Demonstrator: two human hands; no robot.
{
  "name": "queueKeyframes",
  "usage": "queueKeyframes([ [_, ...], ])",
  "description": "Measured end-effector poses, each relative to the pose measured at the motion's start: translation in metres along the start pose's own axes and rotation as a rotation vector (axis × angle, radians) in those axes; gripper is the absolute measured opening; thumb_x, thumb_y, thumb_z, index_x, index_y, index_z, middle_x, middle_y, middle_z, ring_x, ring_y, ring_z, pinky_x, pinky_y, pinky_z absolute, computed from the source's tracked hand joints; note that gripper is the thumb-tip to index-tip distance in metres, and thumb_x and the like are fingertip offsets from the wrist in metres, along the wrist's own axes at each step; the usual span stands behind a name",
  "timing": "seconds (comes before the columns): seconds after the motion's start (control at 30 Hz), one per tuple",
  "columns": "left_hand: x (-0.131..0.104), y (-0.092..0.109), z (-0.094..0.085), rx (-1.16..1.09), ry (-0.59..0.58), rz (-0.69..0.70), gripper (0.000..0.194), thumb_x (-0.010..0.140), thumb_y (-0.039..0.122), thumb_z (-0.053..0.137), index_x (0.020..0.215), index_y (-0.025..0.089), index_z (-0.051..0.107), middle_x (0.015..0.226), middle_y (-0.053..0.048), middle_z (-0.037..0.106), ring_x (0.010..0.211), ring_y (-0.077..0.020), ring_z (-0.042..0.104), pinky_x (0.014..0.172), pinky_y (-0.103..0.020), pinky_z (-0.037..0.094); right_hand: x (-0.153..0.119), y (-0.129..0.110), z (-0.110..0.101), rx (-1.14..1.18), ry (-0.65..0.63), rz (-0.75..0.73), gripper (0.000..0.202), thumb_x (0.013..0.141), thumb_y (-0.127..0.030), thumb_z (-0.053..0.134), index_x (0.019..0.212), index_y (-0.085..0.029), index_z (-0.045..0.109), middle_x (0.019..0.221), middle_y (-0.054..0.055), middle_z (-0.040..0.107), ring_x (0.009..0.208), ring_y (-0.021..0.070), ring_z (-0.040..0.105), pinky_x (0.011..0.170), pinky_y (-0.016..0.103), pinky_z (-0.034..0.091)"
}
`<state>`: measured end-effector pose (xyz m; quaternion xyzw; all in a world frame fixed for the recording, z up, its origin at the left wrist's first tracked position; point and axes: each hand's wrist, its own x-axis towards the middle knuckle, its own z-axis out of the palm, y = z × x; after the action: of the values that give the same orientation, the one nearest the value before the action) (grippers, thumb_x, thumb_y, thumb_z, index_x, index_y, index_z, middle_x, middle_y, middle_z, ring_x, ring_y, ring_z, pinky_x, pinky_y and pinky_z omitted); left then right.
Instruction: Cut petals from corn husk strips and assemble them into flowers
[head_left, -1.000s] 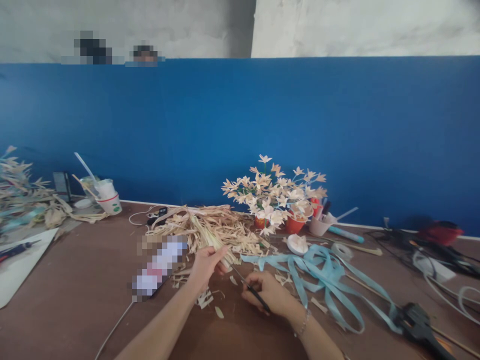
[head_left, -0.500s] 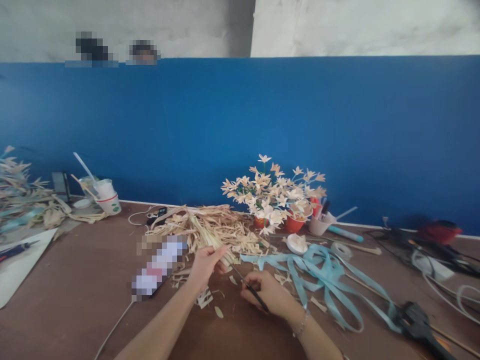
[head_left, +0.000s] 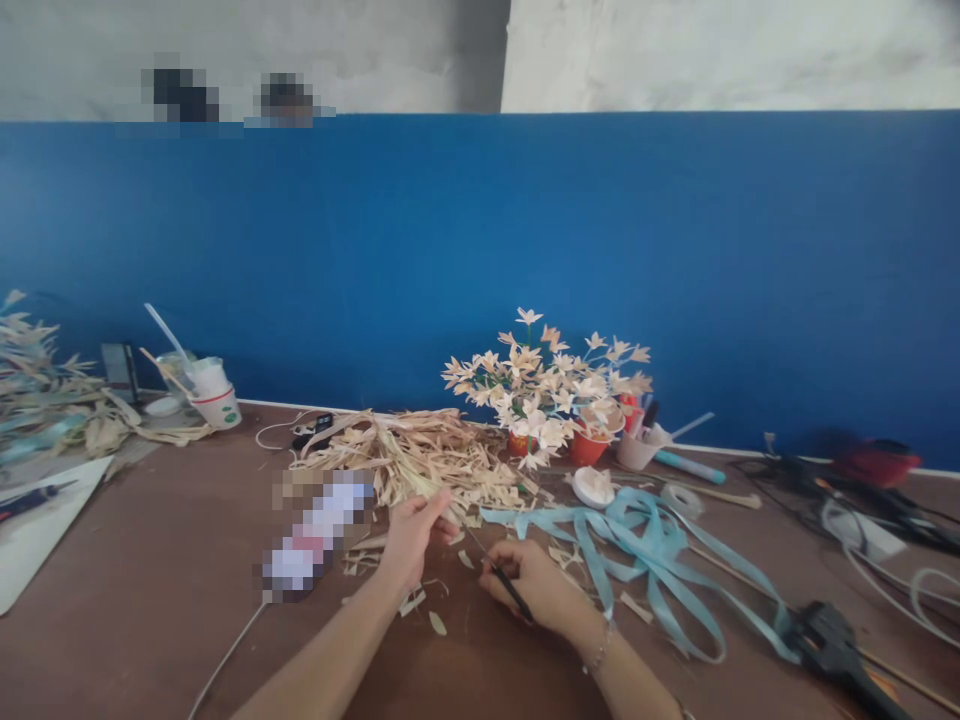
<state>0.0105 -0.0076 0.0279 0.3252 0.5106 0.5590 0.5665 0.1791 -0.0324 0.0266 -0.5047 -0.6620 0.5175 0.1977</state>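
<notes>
My left hand (head_left: 420, 525) is closed, thumb over fingers, on a pale dried husk strip (head_left: 405, 455) that reaches back over a heap of similar dried husks (head_left: 457, 440). My right hand (head_left: 525, 580) grips a slim black-handled tool (head_left: 517, 602). Its thin metal tip points toward the left fingertips; I cannot tell whether it is a blade or a point. Small cut scraps (head_left: 437, 624) lie on the brown table below the hands.
Flowers of pale petals (head_left: 547, 385) stand in red pots behind the heap. Right of my hands lie a tangled light-blue ribbon (head_left: 649, 550) and a black glue gun (head_left: 829, 640). A blurred-out phone-like object (head_left: 319, 535) with a cable lies left. A blue partition (head_left: 480, 230) closes the back.
My left hand has turned slightly, and less of the husk strip shows beyond its fingers. My right hand and the tool have shifted very slightly left.
</notes>
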Motion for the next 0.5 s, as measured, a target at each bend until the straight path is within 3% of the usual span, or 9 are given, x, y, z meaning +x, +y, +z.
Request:
queueKeyframes([
  [0.5,-0.0022,-0.0053,0.0017,0.003,0.039,0.026,0.035,0.061,0.044,0.07,0.054,0.014,0.053,0.044,0.001,0.057,0.043,-0.0125,0.057,0.041,-0.02,0.042,0.0028,0.0034,0.0069,0.042,0.02,-0.027,0.013,0.07,-0.029,0.056,0.067,-0.017,0.051,0.041,-0.01,0.041,0.03,0.0036,0.034,0.028,0.013,0.024],
])
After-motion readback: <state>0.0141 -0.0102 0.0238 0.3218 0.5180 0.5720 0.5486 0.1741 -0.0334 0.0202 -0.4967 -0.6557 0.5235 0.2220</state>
